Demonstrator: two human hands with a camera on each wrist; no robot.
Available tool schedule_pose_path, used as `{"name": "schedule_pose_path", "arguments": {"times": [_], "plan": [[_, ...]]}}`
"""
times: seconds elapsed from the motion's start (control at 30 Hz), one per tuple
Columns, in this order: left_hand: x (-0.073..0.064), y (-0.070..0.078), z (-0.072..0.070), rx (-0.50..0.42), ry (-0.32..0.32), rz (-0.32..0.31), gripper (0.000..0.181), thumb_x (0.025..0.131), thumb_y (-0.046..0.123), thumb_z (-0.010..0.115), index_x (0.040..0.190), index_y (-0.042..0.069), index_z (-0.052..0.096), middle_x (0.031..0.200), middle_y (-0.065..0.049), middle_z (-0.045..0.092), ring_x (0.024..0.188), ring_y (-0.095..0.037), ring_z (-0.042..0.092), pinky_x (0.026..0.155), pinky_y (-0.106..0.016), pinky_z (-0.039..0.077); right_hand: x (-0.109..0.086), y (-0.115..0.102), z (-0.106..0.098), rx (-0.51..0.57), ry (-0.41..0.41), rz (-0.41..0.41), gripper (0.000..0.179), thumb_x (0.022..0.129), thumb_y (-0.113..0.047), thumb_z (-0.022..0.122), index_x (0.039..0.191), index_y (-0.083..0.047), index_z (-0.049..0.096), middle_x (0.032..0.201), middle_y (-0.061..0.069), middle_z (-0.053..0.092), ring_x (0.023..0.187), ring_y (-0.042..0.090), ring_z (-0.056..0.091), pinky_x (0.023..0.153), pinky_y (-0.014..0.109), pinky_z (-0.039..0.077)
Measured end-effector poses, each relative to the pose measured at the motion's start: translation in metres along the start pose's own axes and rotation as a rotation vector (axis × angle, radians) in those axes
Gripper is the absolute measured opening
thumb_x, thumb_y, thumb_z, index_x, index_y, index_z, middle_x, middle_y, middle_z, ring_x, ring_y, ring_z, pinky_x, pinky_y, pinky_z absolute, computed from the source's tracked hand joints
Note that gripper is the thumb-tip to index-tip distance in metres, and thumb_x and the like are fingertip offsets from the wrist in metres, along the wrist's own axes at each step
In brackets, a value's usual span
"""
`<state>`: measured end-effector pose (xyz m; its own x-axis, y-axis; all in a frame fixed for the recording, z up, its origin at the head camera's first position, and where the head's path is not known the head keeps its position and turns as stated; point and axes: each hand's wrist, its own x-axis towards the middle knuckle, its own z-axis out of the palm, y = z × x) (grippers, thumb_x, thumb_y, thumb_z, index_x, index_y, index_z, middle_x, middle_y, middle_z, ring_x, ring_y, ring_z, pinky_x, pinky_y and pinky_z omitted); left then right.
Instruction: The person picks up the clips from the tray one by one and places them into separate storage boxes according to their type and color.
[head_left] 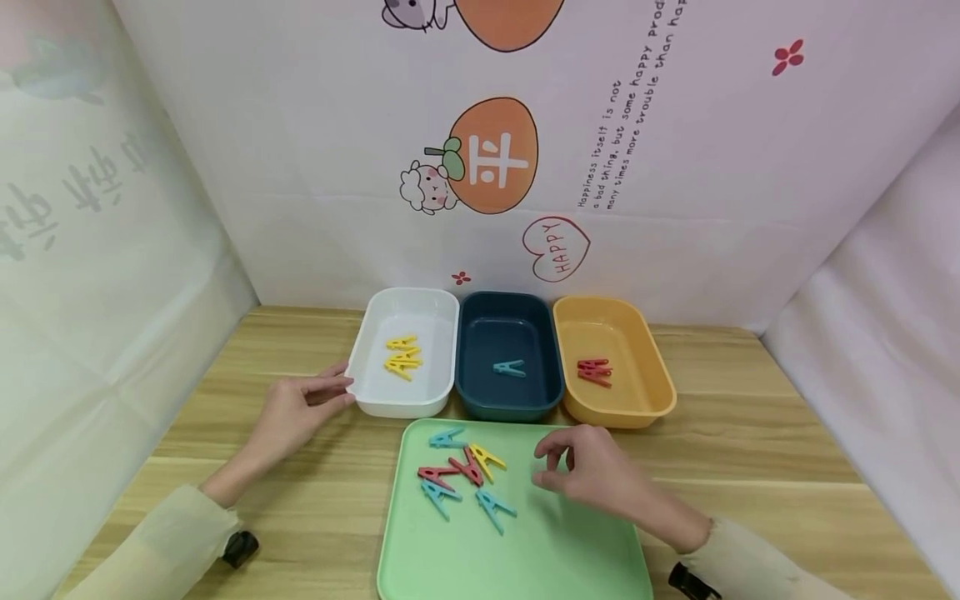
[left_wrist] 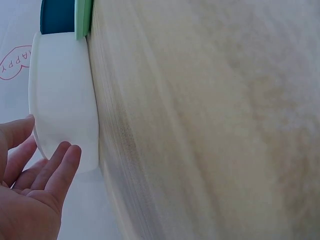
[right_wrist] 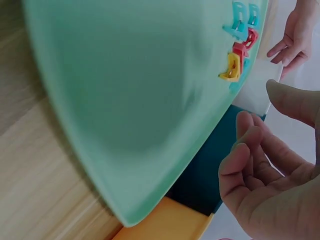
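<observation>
My left hand [head_left: 300, 408] touches the near left corner of the white box [head_left: 405, 411] with its fingertips, the fingers mostly straight. Three yellow clothespins [head_left: 403, 358] lie inside that box. Over the right part of the light green tray [head_left: 517, 567] hovers my right hand [head_left: 592, 471], fingers loosely bent, with nothing between thumb and fingers. To its left on the tray are a yellow clothespin [head_left: 487, 461], two red clothespins [head_left: 468, 468] and three blue clothespins [head_left: 495, 508]. In the right wrist view the thumb and fingers [right_wrist: 287, 155] stand apart.
A dark blue box [head_left: 510, 408] with one blue clothespin [head_left: 510, 368] stands beside the white one. Right of it, an orange box [head_left: 637, 358] holds red clothespins [head_left: 595, 372]. The wooden table [head_left: 322, 517] meets a printed cloth [head_left: 337, 167] behind the boxes.
</observation>
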<state>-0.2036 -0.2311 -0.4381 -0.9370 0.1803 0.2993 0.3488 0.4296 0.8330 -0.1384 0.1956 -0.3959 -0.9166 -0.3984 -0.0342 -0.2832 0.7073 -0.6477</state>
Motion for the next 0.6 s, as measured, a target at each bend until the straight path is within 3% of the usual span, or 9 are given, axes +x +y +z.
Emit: {"name": "schedule_pose_path", "arguments": {"times": [0.37,0.6], "plan": [[0.001,-0.002,0.001,0.019,0.011,0.006,0.029,0.093,0.008,0.083,0.118,-0.006,0.077,0.14,-0.017,0.064,0.109,-0.03,0.073,0.081,-0.017,0.059,0.017,-0.007,0.02,-0.042,-0.033,-0.009,0.025,0.084,-0.019,0.09,0.103,-0.009,0.077,0.083,-0.007,0.068,0.065,0.011,0.057,0.06,0.029,0.051],[0.001,-0.003,0.001,0.013,0.009,0.005,0.029,0.093,0.008,0.083,0.118,-0.006,0.077,0.14,-0.018,0.064,0.108,-0.029,0.074,0.081,-0.018,0.059,0.028,-0.013,0.031,-0.069,-0.097,0.052,0.034,0.083,-0.024,0.093,0.108,-0.009,0.076,0.088,-0.002,0.067,0.079,0.016,0.059,0.073,0.037,0.053]]}}
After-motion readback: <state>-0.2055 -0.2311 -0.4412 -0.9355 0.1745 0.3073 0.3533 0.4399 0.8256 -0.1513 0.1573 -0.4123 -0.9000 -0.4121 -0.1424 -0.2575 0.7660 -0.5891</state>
